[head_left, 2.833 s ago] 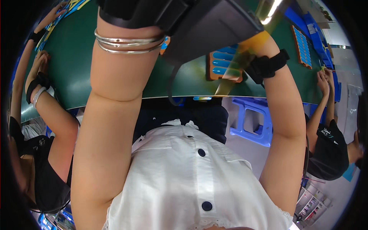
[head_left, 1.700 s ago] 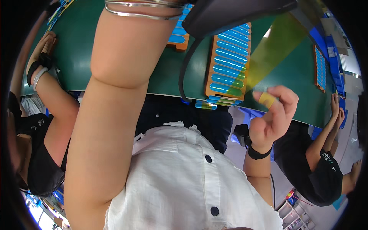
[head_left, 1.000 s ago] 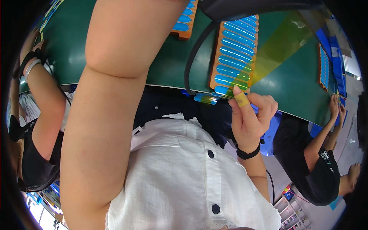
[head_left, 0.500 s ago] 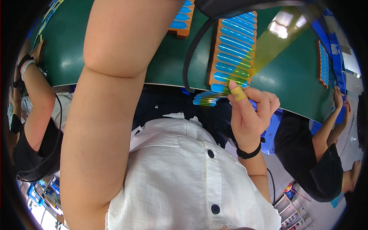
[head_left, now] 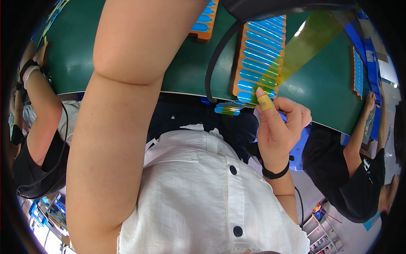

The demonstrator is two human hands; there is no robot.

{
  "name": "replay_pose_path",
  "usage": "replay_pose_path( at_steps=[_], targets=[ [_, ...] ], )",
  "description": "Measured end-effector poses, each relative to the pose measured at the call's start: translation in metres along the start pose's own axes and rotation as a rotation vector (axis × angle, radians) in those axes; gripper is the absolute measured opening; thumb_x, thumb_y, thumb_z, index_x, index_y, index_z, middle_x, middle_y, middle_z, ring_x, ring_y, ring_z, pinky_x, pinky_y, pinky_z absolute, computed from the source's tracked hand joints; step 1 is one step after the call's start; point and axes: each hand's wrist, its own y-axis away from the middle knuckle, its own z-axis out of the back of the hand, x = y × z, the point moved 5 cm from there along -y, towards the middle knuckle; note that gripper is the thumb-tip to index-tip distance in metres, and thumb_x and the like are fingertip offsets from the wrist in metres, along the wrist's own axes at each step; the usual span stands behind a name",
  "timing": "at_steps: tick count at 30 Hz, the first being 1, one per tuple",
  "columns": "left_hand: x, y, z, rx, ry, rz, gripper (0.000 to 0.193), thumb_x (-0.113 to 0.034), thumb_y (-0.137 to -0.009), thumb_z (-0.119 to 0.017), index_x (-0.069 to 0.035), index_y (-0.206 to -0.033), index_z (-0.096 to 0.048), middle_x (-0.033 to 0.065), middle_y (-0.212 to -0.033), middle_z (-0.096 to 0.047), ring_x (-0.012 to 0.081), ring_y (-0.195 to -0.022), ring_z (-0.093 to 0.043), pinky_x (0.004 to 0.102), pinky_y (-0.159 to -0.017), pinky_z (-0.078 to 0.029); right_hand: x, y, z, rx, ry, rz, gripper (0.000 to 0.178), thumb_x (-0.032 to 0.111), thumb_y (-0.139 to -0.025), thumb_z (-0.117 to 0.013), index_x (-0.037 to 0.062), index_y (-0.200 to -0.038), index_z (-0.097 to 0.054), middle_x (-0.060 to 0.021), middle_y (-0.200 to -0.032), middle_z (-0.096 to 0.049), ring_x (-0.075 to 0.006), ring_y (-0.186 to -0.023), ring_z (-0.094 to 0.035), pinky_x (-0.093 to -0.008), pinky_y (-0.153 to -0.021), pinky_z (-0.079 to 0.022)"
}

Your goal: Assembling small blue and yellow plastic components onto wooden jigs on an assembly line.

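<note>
My right hand [head_left: 279, 125] pinches thumb and fingers together at the lower end of a translucent yellow tape strip [head_left: 311, 46], which slants up to the right. A piece of yellow tape [head_left: 266, 102] wraps the thumb. Just left of the fingers is an orange-brown slotted rack [head_left: 237, 74] holding a row of shiny blue rounded strips [head_left: 253, 65]. More blue strips [head_left: 228, 111] show below the table edge, beside the hand. My left forearm [head_left: 110, 127] reaches up past the top of the picture, so the left hand is out of sight.
A second rack [head_left: 204, 36] of blue strips lies on the green table [head_left: 182, 72], another rack [head_left: 356, 72] at far right. A black curved band [head_left: 211, 63] hangs in front. Co-workers' arms [head_left: 40, 101] are at left, and a co-worker's hand [head_left: 369, 101] at right near blue trays [head_left: 372, 63].
The racks appear slightly further right and lower. Glare on the yellow strip has shrunk. My right hand has barely shifted, keeping its pinch. The right co-worker's arms have moved.
</note>
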Motion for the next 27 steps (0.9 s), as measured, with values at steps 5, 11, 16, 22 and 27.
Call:
replay_pose_path(
  at_steps=[5, 11, 16, 22, 27],
  targets=[
    [0.001, -0.001, 0.002, -0.025, -0.02, 0.003, 0.067, -0.055, -0.097, -0.041, 0.008, -0.117, -0.055, 0.0181, -0.109, -0.06, 0.0295, -0.108, -0.054, 0.0492, -0.095, -0.038, 0.001, 0.0, 0.001, 0.02, -0.003, -0.004, 0.04, 0.007, -0.071, -0.08, 0.0213, -0.108, -0.076, 0.0051, -0.086, -0.06, -0.0155, -0.082, -0.044, -0.0327, -0.078, -0.027],
    [0.001, -0.002, 0.004, -0.052, -0.039, 0.006, 0.067, -0.055, -0.097, -0.041, 0.008, -0.117, -0.055, 0.0181, -0.109, -0.06, 0.0295, -0.108, -0.054, 0.0492, -0.095, -0.038, 0.002, -0.001, 0.003, 0.05, 0.021, -0.006, 0.04, 0.008, -0.072, -0.08, 0.0216, -0.109, -0.076, 0.0049, -0.086, -0.059, -0.0157, -0.082, -0.044, -0.033, -0.079, -0.027],
    [0.0, -0.003, 0.006, -0.075, -0.043, -0.006, 0.067, -0.055, -0.097, -0.041, 0.008, -0.117, -0.055, 0.0182, -0.109, -0.06, 0.0295, -0.108, -0.054, 0.0492, -0.095, -0.038, 0.004, -0.008, 0.009, 0.162, 0.104, -0.004, 0.035, 0.013, -0.074, -0.079, 0.0192, -0.108, -0.076, 0.0046, -0.089, -0.058, -0.0176, -0.085, -0.047, -0.0346, -0.081, -0.03],
    [-0.002, 0.004, 0.016, -0.127, -0.055, -0.033, 0.067, -0.055, -0.098, -0.04, 0.008, -0.117, -0.055, 0.0182, -0.11, -0.06, 0.0295, -0.108, -0.054, 0.0493, -0.095, -0.038, 0.004, -0.022, 0.009, 0.264, -0.007, 0.032, 0.021, 0.021, -0.079, -0.076, 0.0138, -0.099, -0.075, 0.0022, -0.092, -0.061, -0.0219, -0.087, -0.05, -0.0358, -0.08, -0.034],
    [-0.001, 0.009, 0.02, -0.164, -0.051, -0.039, 0.067, -0.055, -0.098, -0.04, 0.008, -0.117, -0.055, 0.0183, -0.11, -0.06, 0.0296, -0.108, -0.054, 0.0493, -0.095, -0.038, -0.013, -0.03, 0.007, 0.341, -0.164, -0.033, 0.013, 0.02, -0.088, -0.067, 0.0118, -0.096, -0.073, -0.0013, -0.088, -0.064, -0.023, -0.081, -0.051, -0.0352, -0.075, -0.035]
  ],
)
